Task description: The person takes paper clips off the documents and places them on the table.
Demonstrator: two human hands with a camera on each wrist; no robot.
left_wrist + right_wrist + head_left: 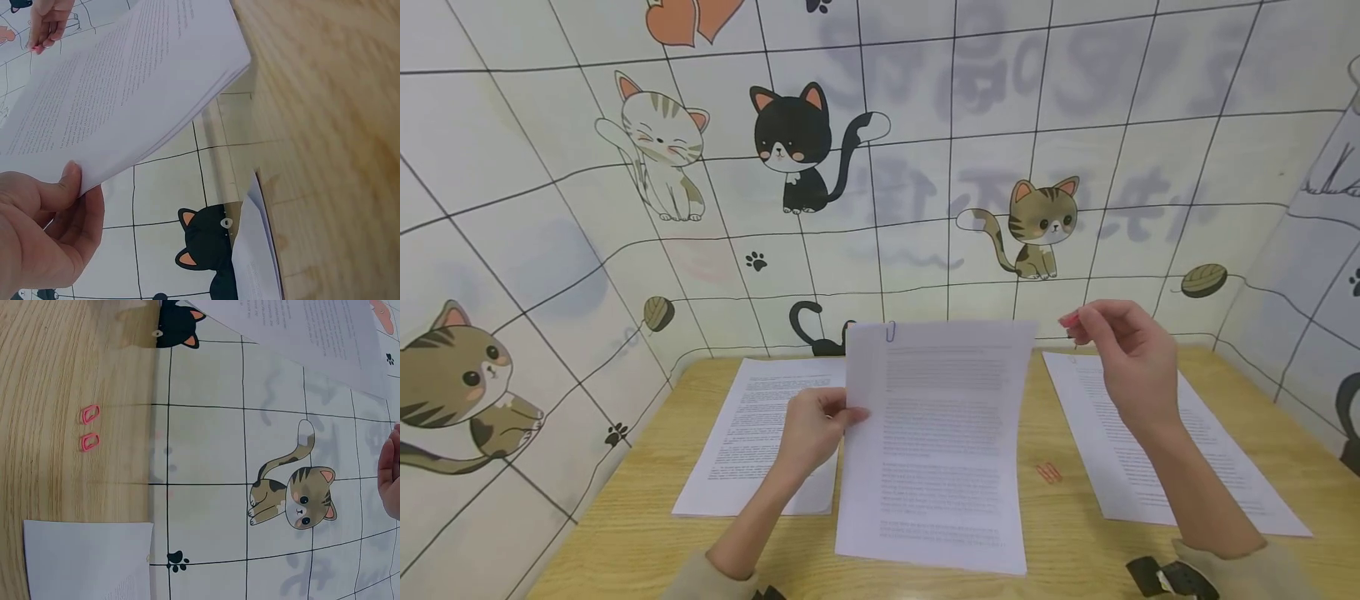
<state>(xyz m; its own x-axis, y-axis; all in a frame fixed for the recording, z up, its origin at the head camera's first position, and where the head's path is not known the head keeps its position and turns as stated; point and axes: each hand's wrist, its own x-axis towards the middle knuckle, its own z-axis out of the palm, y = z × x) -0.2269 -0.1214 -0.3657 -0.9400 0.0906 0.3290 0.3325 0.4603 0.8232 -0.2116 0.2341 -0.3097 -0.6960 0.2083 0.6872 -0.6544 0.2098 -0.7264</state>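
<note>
My left hand point(816, 429) pinches the left edge of a thin stack of printed sheets point(940, 450), held upright above the table. A paper clip point(891, 332) sits on the stack's top edge, toward the left. In the left wrist view the thumb point(70, 181) lies on the printed face and the layered sheet edges show. Raised just past the stack's top right corner, my right hand point(1138, 358) pinches a small red paper clip point(1069, 319) between thumb and fingertips. Only part of that hand shows at the right wrist view's edge.
Red paper clips point(90, 428) lie on the wooden table point(625, 533) right of the held stack. More printed sheets point(760, 433) lie at left. Another printed stack point(1138, 442), with a clip at its top edge, lies under the right forearm. A cat-patterned wall point(917, 167) stands behind.
</note>
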